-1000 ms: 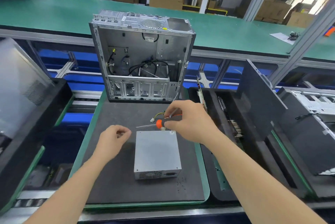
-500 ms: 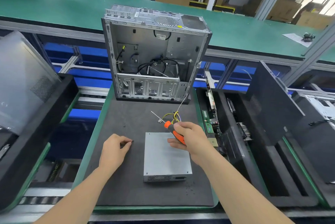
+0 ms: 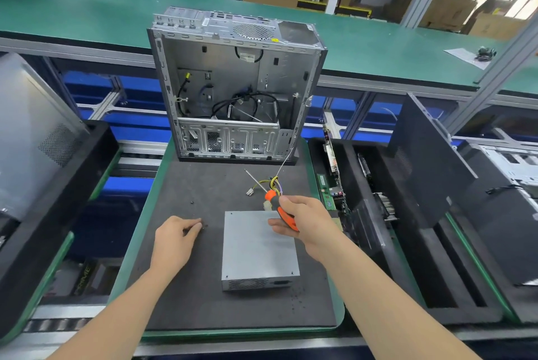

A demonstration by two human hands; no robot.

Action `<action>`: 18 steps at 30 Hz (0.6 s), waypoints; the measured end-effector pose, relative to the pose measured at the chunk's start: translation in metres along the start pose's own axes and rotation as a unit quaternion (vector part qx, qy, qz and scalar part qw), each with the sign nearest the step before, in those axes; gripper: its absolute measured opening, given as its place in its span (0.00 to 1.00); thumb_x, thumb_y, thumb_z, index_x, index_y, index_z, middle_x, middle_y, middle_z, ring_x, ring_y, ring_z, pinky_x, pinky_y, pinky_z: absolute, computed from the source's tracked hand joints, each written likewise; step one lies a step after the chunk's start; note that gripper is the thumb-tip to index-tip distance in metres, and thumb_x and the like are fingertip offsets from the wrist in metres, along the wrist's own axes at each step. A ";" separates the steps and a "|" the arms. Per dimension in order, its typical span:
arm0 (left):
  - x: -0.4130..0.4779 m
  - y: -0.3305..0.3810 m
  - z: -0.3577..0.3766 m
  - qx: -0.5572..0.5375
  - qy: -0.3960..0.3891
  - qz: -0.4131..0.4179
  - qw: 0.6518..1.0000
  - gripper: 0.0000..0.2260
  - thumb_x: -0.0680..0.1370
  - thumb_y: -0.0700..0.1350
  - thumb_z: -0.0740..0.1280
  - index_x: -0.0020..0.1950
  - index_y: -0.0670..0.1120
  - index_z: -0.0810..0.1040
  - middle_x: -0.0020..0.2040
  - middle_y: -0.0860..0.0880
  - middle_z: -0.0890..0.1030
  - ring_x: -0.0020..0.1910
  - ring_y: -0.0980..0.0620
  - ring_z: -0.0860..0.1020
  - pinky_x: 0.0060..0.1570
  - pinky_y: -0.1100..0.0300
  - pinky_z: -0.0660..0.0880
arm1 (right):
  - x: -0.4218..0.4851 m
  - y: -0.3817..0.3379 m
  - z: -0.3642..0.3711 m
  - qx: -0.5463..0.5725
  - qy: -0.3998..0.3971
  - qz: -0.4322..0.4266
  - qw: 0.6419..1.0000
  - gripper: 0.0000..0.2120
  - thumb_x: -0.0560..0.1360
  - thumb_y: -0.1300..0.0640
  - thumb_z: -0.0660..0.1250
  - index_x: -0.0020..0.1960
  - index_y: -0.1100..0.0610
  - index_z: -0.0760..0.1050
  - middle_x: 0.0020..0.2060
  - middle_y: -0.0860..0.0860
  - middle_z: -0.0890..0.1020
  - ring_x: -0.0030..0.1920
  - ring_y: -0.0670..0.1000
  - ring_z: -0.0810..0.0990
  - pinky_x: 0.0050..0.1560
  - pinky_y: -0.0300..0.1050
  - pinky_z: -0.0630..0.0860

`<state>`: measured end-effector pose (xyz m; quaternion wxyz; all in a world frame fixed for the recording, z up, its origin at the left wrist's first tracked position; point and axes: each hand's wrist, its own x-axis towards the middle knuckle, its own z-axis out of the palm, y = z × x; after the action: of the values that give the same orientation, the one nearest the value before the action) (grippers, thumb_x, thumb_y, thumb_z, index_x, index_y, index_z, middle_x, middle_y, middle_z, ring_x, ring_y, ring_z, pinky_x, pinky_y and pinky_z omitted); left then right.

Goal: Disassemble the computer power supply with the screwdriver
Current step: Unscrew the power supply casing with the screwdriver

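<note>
- Head view: the right hand's (image 3: 305,223) fingers (image 3: 278,226) curl round the rubbery orange-and-black handle of the screwdriver (image 3: 273,199). Its thin steel shaft slants up and left.
- Left hand (image 3: 174,240) fingers curl onto the grainy dark foam mat (image 3: 203,287); I cannot tell whether they pinch anything.
- The boxy, matte grey metal power supply (image 3: 259,255) lies flat on the mat, its far corner under the right hand.
- Yellow wires (image 3: 272,183) bunch behind it.

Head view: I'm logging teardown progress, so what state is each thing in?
power supply, cover on, flat on the mat.
screwdriver, gripped, tip off the supply.
right hand, grips the screwdriver.
left hand, fingertips on the mat; grip unclear.
computer case, upright, side open.
</note>
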<state>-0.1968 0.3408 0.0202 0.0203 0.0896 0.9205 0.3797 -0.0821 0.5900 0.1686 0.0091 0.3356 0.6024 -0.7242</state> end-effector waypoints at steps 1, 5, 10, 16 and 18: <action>0.000 0.001 0.000 0.004 0.007 -0.002 1.000 0.07 0.81 0.44 0.72 0.57 0.48 0.88 0.45 0.54 0.79 0.41 0.56 0.77 0.49 0.60 0.72 | 0.000 0.000 -0.001 -0.001 -0.002 -0.001 1.000 0.10 0.83 0.57 0.67 0.61 0.61 0.78 0.49 0.56 0.82 0.48 0.61 0.87 0.49 0.51 0.85; -0.003 0.012 -0.005 0.014 0.029 -0.002 0.999 0.08 0.82 0.43 0.70 0.57 0.47 0.88 0.48 0.50 0.80 0.47 0.51 0.78 0.53 0.57 0.73 | 0.004 0.001 -0.006 -0.026 -0.002 -0.009 1.000 0.11 0.84 0.57 0.64 0.63 0.62 0.77 0.51 0.56 0.81 0.45 0.57 0.87 0.51 0.50 0.85; -0.012 0.048 -0.013 -0.040 0.012 -0.023 0.999 0.09 0.83 0.47 0.68 0.57 0.50 0.87 0.49 0.53 0.82 0.50 0.52 0.80 0.55 0.57 0.73 | 0.008 0.001 -0.018 -0.071 -0.029 -0.018 0.997 0.11 0.85 0.57 0.61 0.64 0.59 0.77 0.48 0.54 0.83 0.44 0.53 0.84 0.50 0.51 0.82; -0.033 0.088 -0.009 -0.195 -0.165 -0.145 0.956 0.15 0.81 0.54 0.69 0.67 0.54 0.79 0.59 0.59 0.83 0.59 0.56 0.81 0.55 0.58 0.76 | 0.020 0.010 -0.036 -0.108 -0.031 -0.043 0.993 0.05 0.82 0.60 0.67 0.56 0.59 0.78 0.37 0.52 0.79 0.35 0.51 0.74 0.38 0.46 0.77; -0.039 0.093 -0.004 -0.248 -0.184 -0.172 0.935 0.18 0.81 0.51 0.70 0.71 0.52 0.76 0.62 0.57 0.83 0.60 0.56 0.82 0.61 0.54 0.78 | 0.025 0.017 -0.042 -0.121 -0.010 -0.036 0.992 0.04 0.80 0.59 0.69 0.53 0.59 0.78 0.35 0.50 0.74 0.32 0.49 0.71 0.36 0.44 0.76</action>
<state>-0.1452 0.3957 0.0871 0.2759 -0.0094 0.7783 0.5639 -0.0744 0.6316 0.1391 0.0301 0.3029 0.6973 -0.6489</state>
